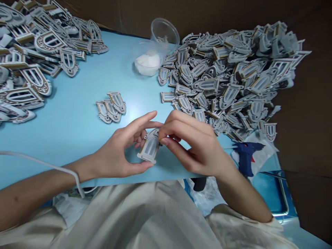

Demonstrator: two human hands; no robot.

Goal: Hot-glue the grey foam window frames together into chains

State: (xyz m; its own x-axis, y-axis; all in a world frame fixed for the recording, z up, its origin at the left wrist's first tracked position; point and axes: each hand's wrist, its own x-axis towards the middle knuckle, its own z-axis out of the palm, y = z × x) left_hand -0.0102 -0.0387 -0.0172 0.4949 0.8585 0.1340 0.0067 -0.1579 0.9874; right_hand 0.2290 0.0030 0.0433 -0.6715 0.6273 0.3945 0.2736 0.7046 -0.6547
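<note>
Both my hands hold one small grey arched window-shaped piece (pixel 149 147) just above the near edge of the light blue table (pixel 77 131). My left hand (pixel 121 152) cradles it from the left, thumb under its base and fingers behind it. My right hand (pixel 193 141) pinches its upper right edge with thumb and fingertips. Three similar pieces (pixel 111 106) lie overlapped on the table a little beyond my left hand.
A big heap of the same grey pieces (pixel 233 76) covers the right side, another heap (pixel 33 52) the far left. Two clear plastic cups (pixel 153 52) stand at the back centre, one with white stuff. A blue glue gun (pixel 246 155) lies at the right edge. A white cable (pixel 46 166) crosses my left wrist.
</note>
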